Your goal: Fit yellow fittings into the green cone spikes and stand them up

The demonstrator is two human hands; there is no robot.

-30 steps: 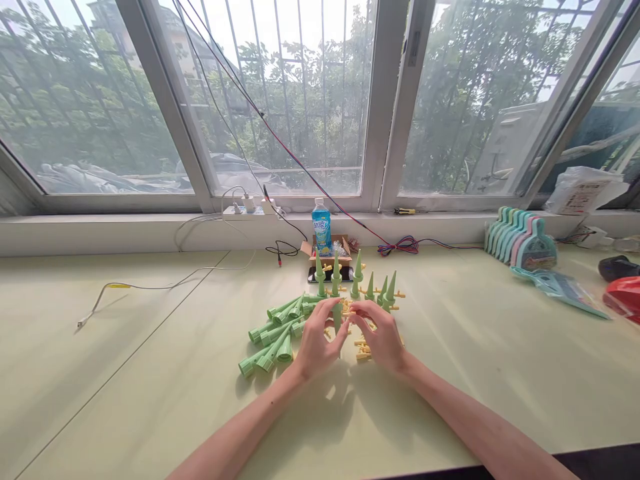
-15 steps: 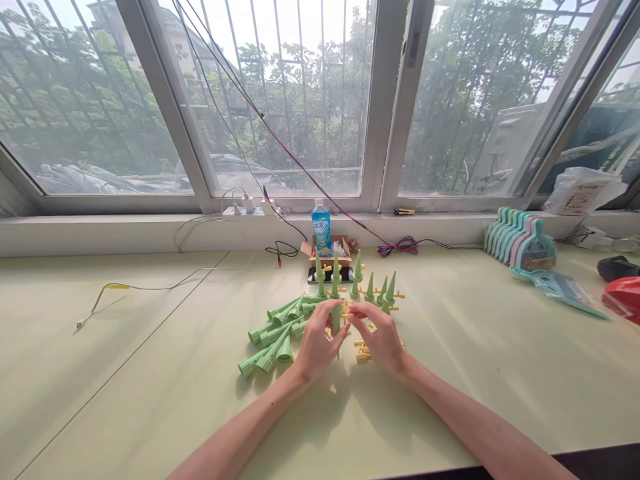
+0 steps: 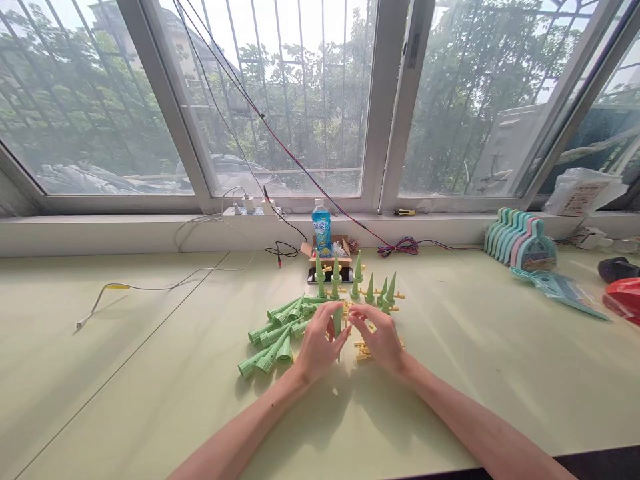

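Note:
My left hand (image 3: 319, 341) is closed around a green plastic watering spike (image 3: 337, 323), held point down just above the table. At the spike's side, the thumb and fingertips of my right hand (image 3: 383, 335) pinch a small yellow valve (image 3: 346, 315), largely covered by the fingers. Several loose green spikes (image 3: 273, 353) lie piled beside my left hand. Under and beside my right hand are loose yellow valves (image 3: 363, 351). Beyond both hands, several green spikes (image 3: 357, 277) stand on end with their tips up, most with yellow valves fitted.
A blue bottle (image 3: 321, 229) stands by a small cardboard box (image 3: 345, 259), with a phone (image 3: 344, 274) in front. A white cable (image 3: 165, 288) crosses the table's left side. On the right are pastel fan-shaped handled pieces (image 3: 520, 243) and a red object (image 3: 623, 298).
The right fingertips have shifted slightly at the valve, and less of its yellow shows. The held spike has turned a little; both arms stay nearly in place.

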